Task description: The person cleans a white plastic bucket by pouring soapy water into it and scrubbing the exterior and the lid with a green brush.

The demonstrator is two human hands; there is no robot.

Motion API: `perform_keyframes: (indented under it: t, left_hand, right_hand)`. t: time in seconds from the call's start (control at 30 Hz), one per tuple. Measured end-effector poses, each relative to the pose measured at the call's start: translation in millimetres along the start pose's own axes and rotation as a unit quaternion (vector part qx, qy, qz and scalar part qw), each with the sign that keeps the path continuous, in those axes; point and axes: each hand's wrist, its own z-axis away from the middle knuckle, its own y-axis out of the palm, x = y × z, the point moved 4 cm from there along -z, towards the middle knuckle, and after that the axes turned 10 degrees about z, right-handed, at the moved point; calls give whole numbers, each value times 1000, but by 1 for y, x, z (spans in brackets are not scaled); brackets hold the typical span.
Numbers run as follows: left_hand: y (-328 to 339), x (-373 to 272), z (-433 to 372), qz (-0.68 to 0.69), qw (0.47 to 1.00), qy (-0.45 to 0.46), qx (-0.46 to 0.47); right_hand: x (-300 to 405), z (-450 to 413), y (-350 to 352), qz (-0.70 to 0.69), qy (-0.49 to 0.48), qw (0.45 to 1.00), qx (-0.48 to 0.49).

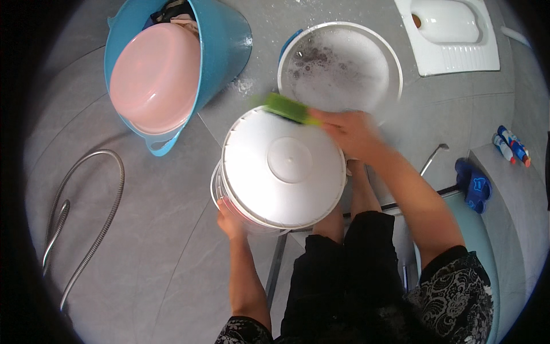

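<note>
A white plastic bucket lid (pixel 283 193) faces up on a bucket in front of me. My left hand (pixel 230 219) grips the bucket's side near its lower left rim, with the fingers partly hidden. My right hand (pixel 348 131), blurred, holds a green scrub brush (pixel 287 107) by its handle at the lid's upper edge. Whether the bristles touch the lid cannot be told. Just beyond stands a round white tub (pixel 400 73) of foamy water (pixel 343 73).
At upper left a tilted blue tub (pixel 225 43) holds a pink basin (pixel 157 77) and cloth. A metal shower hose (pixel 118 189) lies at left. A squat toilet (pixel 457 56), blue slippers (pixel 473 185) and bottles (pixel 513 144) are at right.
</note>
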Motion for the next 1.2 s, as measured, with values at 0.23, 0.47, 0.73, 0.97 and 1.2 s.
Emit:
perform_keyframes:
  t: [0.23,0.47,0.73,0.97,1.2]
  left_hand:
    - [-8,-2,-12,-61,997,-12,54]
    - [-6,-5,-10,-53,998,-14,33]
    - [6,-25,-9,-92,994,-1,62]
    - [16,-9,-19,46,999,7,21]
    - [1,-1,-27,2,999,13,35]
  right_hand:
    - [38,-5,-8,65,-21,998,-8]
    - [20,3,3,2,-8,998,-57]
    - [-14,22,12,-111,11,988,-110]
    - [-2,-6,25,-120,31,992,-29]
    - [55,0,9,-47,-24,999,-13]
